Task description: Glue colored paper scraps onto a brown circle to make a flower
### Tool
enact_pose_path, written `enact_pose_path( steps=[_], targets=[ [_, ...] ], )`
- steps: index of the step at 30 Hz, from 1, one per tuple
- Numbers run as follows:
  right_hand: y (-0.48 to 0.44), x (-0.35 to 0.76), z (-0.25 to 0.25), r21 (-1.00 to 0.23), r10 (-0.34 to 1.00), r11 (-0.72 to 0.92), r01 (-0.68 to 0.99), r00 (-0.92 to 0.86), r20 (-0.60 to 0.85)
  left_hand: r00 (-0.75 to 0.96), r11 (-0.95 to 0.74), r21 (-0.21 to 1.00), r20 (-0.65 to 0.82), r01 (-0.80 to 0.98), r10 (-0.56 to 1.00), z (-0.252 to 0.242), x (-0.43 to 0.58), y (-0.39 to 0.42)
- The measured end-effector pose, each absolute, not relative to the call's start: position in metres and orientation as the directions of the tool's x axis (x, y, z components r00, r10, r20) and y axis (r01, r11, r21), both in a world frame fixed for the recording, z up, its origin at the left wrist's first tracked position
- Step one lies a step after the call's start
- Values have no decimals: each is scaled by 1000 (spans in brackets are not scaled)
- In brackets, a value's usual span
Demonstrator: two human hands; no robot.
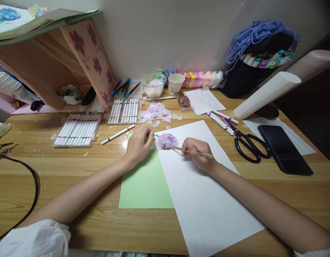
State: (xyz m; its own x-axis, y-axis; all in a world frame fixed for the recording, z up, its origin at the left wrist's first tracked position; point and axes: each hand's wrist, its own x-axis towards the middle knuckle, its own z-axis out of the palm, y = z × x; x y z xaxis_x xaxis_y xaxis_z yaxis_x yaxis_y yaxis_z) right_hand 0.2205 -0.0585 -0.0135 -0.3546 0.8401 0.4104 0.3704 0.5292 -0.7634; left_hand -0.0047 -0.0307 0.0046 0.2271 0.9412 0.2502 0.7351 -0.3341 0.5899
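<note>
My right hand (198, 152) grips a thin flat wooden stick (206, 155). The stick's tip touches a brown patch (166, 148) under a round cluster of small pink, purple and blue pieces (168, 139). This cluster sits on the upper left of a white sheet of paper (208, 189). My left hand (139, 145) is closed beside the cluster, thumb and fingers together at the sheet's left edge; whatever they hold, if anything, is hidden. A small green and white bit (156, 135) shows by those fingertips. Under the white sheet lies a light green sheet (146, 185).
Behind the sheets are loose paper bits (155, 111), a plastic bowl (153, 86), a paper cup (176, 84) and a wrapped brown lump (184, 101). Marker cases (76, 131) stand left. Black scissors (249, 144) and a phone (284, 149) lie right, near a white tube (266, 95).
</note>
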Motion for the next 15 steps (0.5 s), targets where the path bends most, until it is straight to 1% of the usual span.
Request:
enact_pose_path(
  steps=[2,4,9,11,15],
  targets=[
    [-56,217,-10,-742,831,547,387,-359,425,200,-315,603,251,733,947,2,-7,-29],
    [-53,212,-1,-736,845,527,425,-354,400,193,-313,610,255,728,947,1,-8,-28],
    [-36,190,24,-786,934,344,514,-275,229,194,-312,625,250,716,948,1,-8,-29],
    [-27,180,31,-815,960,263,517,-227,166,188,-308,629,251,714,949,1,-9,-30],
    [-15,172,34,-863,982,168,476,-160,103,172,-297,632,253,716,952,1,-10,-30]
  ],
)
